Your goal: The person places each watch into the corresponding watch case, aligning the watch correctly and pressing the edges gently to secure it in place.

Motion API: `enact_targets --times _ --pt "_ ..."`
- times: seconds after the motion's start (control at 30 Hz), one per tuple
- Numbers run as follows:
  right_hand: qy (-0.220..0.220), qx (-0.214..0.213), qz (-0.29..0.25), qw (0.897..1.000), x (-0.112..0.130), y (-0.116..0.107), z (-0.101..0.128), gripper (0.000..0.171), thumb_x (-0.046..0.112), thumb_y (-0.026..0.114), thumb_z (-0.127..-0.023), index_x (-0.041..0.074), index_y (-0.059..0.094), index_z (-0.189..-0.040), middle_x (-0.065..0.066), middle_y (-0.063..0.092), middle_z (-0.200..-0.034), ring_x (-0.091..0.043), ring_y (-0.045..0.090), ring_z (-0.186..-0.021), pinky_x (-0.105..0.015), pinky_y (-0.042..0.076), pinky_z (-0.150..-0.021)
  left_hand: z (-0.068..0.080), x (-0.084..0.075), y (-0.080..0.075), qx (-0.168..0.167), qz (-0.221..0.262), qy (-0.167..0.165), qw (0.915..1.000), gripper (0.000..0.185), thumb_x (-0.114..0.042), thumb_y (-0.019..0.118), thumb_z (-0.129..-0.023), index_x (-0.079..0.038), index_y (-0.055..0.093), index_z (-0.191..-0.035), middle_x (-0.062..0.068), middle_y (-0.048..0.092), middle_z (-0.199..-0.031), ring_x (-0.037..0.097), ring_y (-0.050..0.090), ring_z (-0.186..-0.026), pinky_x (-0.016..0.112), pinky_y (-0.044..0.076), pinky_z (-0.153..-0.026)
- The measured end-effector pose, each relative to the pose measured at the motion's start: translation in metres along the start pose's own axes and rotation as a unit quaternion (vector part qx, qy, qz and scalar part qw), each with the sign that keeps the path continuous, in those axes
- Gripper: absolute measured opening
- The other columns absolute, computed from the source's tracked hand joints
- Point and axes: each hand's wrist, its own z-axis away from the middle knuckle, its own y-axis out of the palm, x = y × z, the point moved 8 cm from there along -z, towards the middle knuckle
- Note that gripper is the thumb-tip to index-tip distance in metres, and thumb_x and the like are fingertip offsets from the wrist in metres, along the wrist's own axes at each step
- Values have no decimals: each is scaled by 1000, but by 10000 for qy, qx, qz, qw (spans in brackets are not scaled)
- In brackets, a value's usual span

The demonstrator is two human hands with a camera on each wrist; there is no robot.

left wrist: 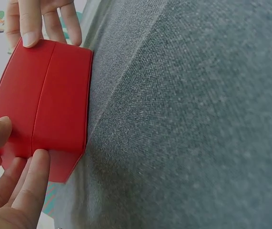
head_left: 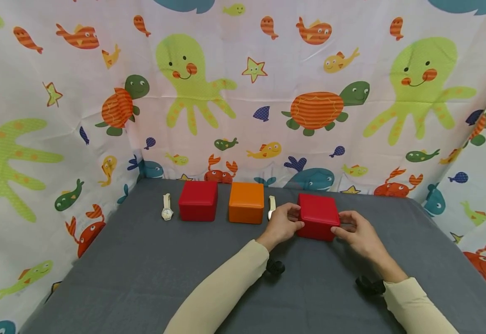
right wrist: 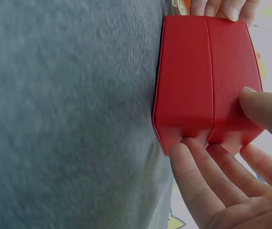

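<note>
A closed red box (head_left: 318,215) stands on the grey table (head_left: 142,278), right of centre. My left hand (head_left: 294,220) grips its left side, thumb on top and fingers low on the front. My right hand (head_left: 344,226) grips the right side the same way. In the left wrist view my left hand (left wrist: 12,157) pinches the near end of the red box (left wrist: 45,105), with the other hand's fingertips (left wrist: 31,36) at its far end. In the right wrist view my right hand (right wrist: 216,121) holds the red box (right wrist: 197,76) by thumb and fingers. The lid is down.
A second red box (head_left: 197,200) and an orange box (head_left: 246,202) stand in a row at the back. One white-strapped watch (head_left: 167,207) lies left of them; another watch (head_left: 271,206) lies beside the orange box, just behind my left hand. Sea-creature cloth walls enclose the table.
</note>
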Motion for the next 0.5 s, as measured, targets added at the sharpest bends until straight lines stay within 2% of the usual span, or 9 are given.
enact_targets --times 0.23,0.5 --pt "23 68 -29 10000 -10 -10 -8 64 35 68 -89 -3 41 -134 -25 54 -126 -36 62 -101 -33 56 -75 -10 -3 10 -83 19 -70 9999 38 -6 75 -81 -11 64 -116 3 66 -103 8 61 -83 22 52 -77" --pt "-50 202 -468 9987 -24 -23 -14 64 31 66 -91 -5 39 -137 -28 52 -128 -34 62 -102 -36 56 -77 -21 -8 25 -229 7 -133 9996 37 -6 76 -80 -12 65 -115 3 67 -102 7 62 -81 20 52 -74"
